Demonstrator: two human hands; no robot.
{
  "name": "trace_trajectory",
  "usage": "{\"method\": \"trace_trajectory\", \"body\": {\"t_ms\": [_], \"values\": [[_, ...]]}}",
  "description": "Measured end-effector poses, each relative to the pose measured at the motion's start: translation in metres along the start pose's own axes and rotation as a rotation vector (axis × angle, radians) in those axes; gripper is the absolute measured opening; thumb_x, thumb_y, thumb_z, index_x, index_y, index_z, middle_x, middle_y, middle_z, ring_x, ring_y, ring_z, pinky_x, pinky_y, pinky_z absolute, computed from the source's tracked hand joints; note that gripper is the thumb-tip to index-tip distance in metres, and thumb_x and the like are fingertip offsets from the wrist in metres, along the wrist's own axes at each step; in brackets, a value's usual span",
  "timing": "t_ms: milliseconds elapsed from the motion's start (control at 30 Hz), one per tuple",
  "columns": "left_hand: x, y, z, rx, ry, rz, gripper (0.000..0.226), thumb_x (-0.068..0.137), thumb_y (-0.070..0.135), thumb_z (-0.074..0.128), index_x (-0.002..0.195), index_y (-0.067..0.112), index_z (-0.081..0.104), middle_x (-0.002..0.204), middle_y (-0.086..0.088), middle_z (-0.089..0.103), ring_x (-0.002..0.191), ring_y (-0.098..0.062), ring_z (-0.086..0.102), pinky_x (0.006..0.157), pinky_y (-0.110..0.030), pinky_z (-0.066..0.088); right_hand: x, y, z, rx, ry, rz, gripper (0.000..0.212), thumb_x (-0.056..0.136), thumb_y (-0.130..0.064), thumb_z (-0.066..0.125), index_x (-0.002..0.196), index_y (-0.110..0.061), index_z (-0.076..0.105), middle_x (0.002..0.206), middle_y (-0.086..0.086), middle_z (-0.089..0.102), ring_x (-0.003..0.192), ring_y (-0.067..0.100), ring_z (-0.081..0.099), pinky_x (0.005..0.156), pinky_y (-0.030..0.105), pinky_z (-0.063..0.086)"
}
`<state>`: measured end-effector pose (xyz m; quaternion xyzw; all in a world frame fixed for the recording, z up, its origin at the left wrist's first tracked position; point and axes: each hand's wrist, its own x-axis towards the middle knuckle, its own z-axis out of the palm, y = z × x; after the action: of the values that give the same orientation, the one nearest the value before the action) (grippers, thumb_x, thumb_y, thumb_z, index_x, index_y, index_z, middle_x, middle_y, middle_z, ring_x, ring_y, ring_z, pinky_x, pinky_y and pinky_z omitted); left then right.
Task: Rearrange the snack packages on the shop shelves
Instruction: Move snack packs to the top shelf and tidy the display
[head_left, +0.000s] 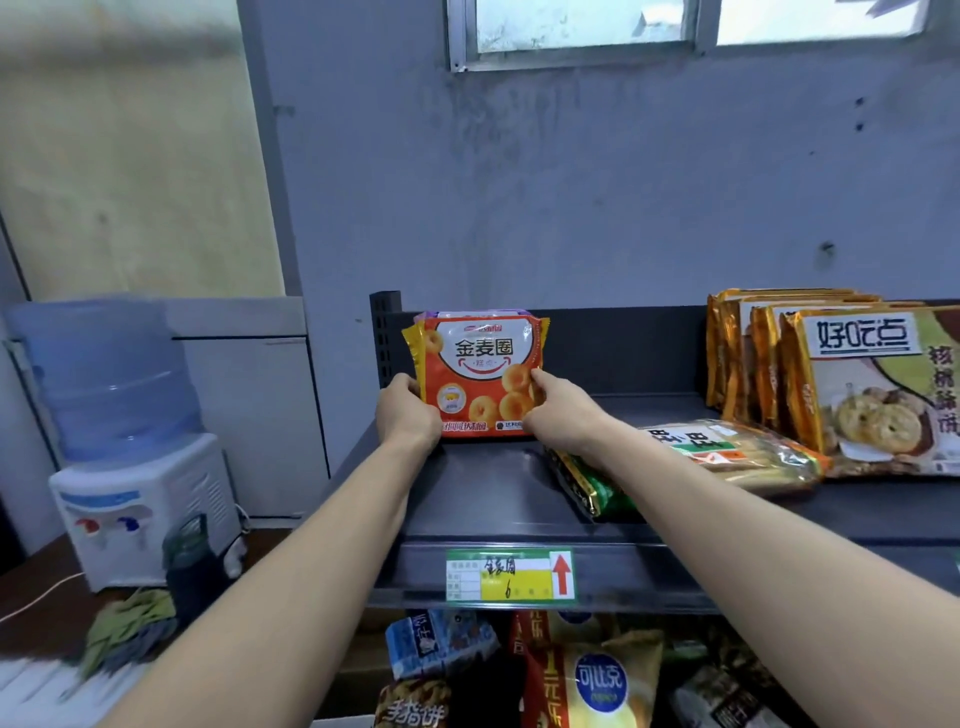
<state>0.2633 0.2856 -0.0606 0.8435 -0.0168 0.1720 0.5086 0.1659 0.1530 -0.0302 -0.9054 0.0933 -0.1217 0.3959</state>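
Orange ring-biscuit packet (480, 376) stands upright at the back-left of the dark metal shelf (483, 499), gripped at its sides by the left hand (408, 413) and right hand (558, 410). At four o'clock lie a green packet (592, 486) and a clear biscuit pack (737, 454); walnut-cookie packs (852, 384) stand at three. A water dispenser (140, 467) sits at nine against the grey wall (571, 197).

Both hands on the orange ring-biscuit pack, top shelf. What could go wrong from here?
1. The orange pack stands upright, gripped only at its lower edges by the left hand and right hand; on release it may tip forward.
2. The right forearm passes just over the green packet near the shelf edge; pulling back could drag it off.
3. A purple pack sits behind; pushing further may crush or topple it.
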Motion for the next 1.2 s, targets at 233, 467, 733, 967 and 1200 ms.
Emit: {"method": "trace_trajectory", "body": {"t_ms": [233,467,733,967,1200], "values": [[-0.007,0.003,-0.007,-0.033,0.027,0.012,0.024,0.090,0.010,0.060,0.109,0.008,0.047,0.121,-0.014,0.056,0.103,-0.023,0.057,0.075,-0.031,0.048,-0.014,-0.002,-0.005,-0.002,0.141,-0.099,0.043,0.092,-0.006,0.051,0.135,-0.009,0.045,0.135,0.008,0.051,0.122,0.023,0.049,0.090,0.025,0.038],[-0.033,0.018,-0.025,-0.179,0.088,0.217,0.017,0.089,0.011,0.059,0.104,0.013,0.051,0.118,-0.010,0.055,0.096,-0.015,0.055,0.063,-0.015,0.042,-0.041,-0.006,-0.008,0.009,0.205,-0.257,0.050,0.094,-0.018,0.056,0.142,-0.015,0.040,0.141,0.002,0.048,0.127,0.017,0.045,0.092,0.019,0.035],[-0.116,0.058,-0.038,-0.286,-0.062,0.491,0.015,0.082,0.011,0.069,0.088,0.018,0.057,0.086,0.005,0.061,0.084,-0.013,0.059,0.077,-0.024,0.051,-0.100,0.015,-0.030,0.028,0.281,-0.361,0.047,0.090,-0.021,0.061,0.135,-0.017,0.049,0.133,-0.003,0.056,0.123,0.010,0.049,0.090,0.010,0.030],[-0.213,0.087,-0.017,-0.287,-0.254,0.637,0.014,0.082,0.011,0.069,0.091,0.018,0.061,0.094,0.000,0.064,0.090,-0.014,0.063,0.085,-0.026,0.052,-0.170,0.069,-0.077,0.050,0.360,-0.368,0.047,0.088,-0.019,0.063,0.134,-0.016,0.051,0.133,-0.003,0.057,0.123,0.008,0.049,0.100,0.014,0.034],[-0.315,0.119,0.051,-0.321,-0.516,0.646,0.018,0.080,0.008,0.069,0.088,0.020,0.060,0.092,0.004,0.064,0.088,-0.010,0.063,0.087,-0.028,0.052,-0.253,0.156,-0.139,0.068,0.480,-0.213,0.042,0.086,-0.018,0.065,0.127,-0.019,0.057,0.123,-0.007,0.061,0.117,0.005,0.053,0.100,0.016,0.038]]}}
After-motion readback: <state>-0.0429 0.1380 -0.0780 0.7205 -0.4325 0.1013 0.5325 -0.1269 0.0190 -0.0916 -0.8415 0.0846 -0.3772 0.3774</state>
